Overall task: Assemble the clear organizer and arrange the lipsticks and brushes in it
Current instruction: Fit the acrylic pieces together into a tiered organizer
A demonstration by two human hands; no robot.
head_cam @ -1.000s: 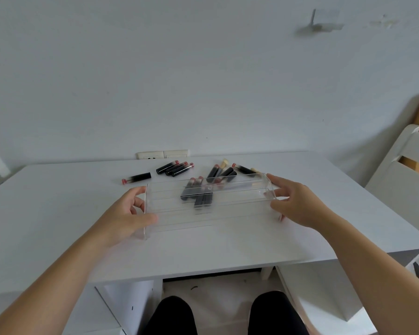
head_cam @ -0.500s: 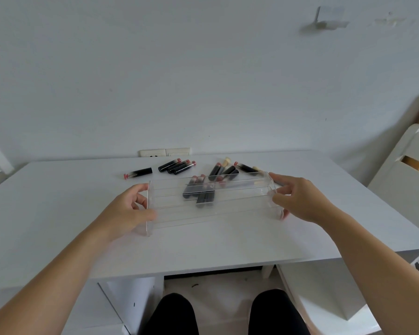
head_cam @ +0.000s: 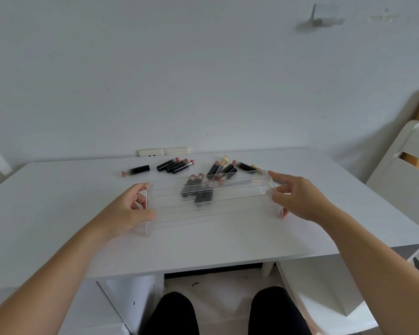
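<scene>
Clear organizer [head_cam: 213, 204] nudged slightly rightward since a second ago; left hand [head_cam: 128, 211], right hand [head_cam: 298, 197] gripping its ends. Lipsticks [head_cam: 177, 165] unloaded.

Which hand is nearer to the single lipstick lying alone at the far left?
Left. The left hand grips the organizer's left end, just in front of that lipstick; the right hand holds the opposite end.

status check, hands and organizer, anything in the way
Left hand and right hand grip clear acrylic organizer ends. Black lipstick tubes loose behind it.
</scene>
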